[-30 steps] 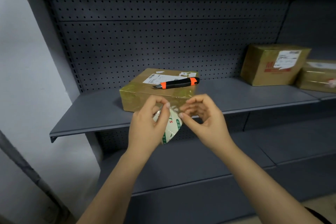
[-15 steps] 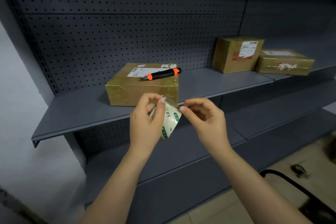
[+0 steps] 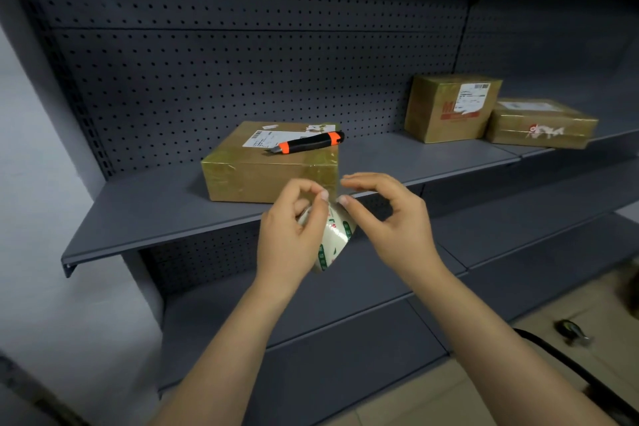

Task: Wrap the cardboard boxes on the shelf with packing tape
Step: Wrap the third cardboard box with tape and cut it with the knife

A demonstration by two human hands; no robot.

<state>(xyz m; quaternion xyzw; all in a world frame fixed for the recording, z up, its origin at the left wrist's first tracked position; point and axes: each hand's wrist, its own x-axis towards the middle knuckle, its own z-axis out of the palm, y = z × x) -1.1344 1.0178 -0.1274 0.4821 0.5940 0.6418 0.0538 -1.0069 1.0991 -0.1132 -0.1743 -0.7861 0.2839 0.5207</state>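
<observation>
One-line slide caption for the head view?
Left hand grips a packing tape roll, right hand fingering its edge, near a cardboard box carrying a utility knife.

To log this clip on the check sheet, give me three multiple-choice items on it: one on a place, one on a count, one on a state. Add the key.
1. Where does the utility knife lie?
A. on the floor
B. on top of the nearest box
C. inside a box

2. How many cardboard boxes stand on the shelf?
A. one
B. five
C. three

3. What is the state of the tape roll?
A. gripped in the left hand
B. lying on the shelf
C. resting on a box

Key:
1 B, the knife rests across that box's top.
2 C, one box is near and two are at the right.
3 A, the left hand's fingers curl round the roll in front of the shelf.
</observation>
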